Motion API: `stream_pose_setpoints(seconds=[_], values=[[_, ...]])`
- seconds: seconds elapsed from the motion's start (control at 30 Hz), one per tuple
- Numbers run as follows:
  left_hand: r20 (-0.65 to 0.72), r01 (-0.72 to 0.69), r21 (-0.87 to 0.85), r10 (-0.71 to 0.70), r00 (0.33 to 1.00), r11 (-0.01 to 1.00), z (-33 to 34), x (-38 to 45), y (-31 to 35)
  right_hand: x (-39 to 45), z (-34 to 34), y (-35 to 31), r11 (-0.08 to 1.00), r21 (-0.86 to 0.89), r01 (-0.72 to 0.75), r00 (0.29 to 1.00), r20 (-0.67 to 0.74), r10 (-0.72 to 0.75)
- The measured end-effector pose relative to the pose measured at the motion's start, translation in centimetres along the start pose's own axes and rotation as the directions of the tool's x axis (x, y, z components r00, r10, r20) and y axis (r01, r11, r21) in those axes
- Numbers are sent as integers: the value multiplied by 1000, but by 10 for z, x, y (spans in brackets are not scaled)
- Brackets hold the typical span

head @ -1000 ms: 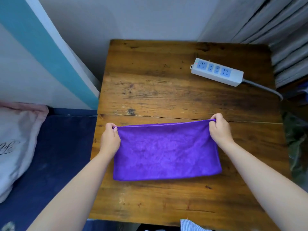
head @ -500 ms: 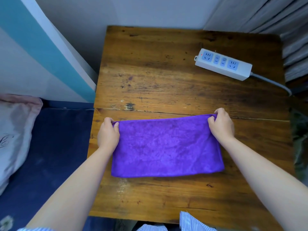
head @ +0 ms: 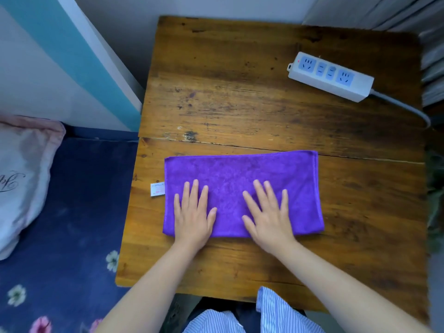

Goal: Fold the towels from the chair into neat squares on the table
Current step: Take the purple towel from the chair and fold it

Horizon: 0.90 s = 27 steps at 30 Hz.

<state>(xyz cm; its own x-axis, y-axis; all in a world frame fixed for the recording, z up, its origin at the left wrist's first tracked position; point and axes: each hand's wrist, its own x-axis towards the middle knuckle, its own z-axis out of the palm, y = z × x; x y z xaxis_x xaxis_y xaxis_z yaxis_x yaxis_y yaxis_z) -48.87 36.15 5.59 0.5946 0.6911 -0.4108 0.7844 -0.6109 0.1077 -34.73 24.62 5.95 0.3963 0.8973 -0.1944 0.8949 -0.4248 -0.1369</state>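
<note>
Purple towel (head: 242, 188) lies flat on the wooden table (head: 240, 92), near half, folded into a long rectangle with its long side left-right. Not square yet.

Both hands are on it, palms down, fingers spread, gripping nothing. My left hand (head: 193, 212) sits on the left-centre, my right hand (head: 268, 213) on the right-centre, both nearer the close edge than the far one. A white care tag (head: 157, 189) pokes out at the left edge.

Step in hand, as I read it: pressing and smoothing the fold before the next one.

How to do it well:
- Sweep outward from the middle, left hand left, right hand right. That pushes air and wrinkles out the short ends rather than bunching them in the centre.
- Keep pressure light and even. Terry will probably drag on the wood and skew the top layer if I lean on it.
- Check that the far edges line up; the right end looks slightly wider than the left, so a small nudge there probably helps.
- Next fold looks like left end over to right end, which should give roughly a square and bury the tag inside.

Power strip (head: 331, 76) is at the far right corner, well apart from the towel. No interference.
</note>
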Motion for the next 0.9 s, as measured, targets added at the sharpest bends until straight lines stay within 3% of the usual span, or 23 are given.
stream_pose_setpoints(seconds=[0.1, 0.23, 0.33, 0.53, 0.73, 0.83, 0.9], values=[[8, 26, 55, -27, 1000, 998, 13, -3, -10, -8, 9, 4, 998, -31, -49, 986, 158, 53], [75, 53, 42, -56, 996, 998, 12, -6, -14, -12, 6, 22, 990, -33, -137, 966, 215, 141], [103, 84, 7, -85, 991, 996, 13, -5, -16, -15, 3, 36, 973, -13, -232, 951, 206, 229], [86, 137, -99, -129, 988, 986, 10, -11, -29, -31, 9, 58, 940, -6, -340, 939, 54, 340], [79, 131, -85, -125, 989, 988, -2, -17, -34, -40, -1, 68, 863, 58, -502, 859, 149, 490], [-17, 45, -71, -47, 999, 996, -8, -11, -22, -41, -7, 67, 835, 132, -534, 844, 143, 517], [-55, -21, -49, 18, 998, 999, -14, -1, -8, -40, -11, 65, 858, 149, -492, 870, 124, 477]])
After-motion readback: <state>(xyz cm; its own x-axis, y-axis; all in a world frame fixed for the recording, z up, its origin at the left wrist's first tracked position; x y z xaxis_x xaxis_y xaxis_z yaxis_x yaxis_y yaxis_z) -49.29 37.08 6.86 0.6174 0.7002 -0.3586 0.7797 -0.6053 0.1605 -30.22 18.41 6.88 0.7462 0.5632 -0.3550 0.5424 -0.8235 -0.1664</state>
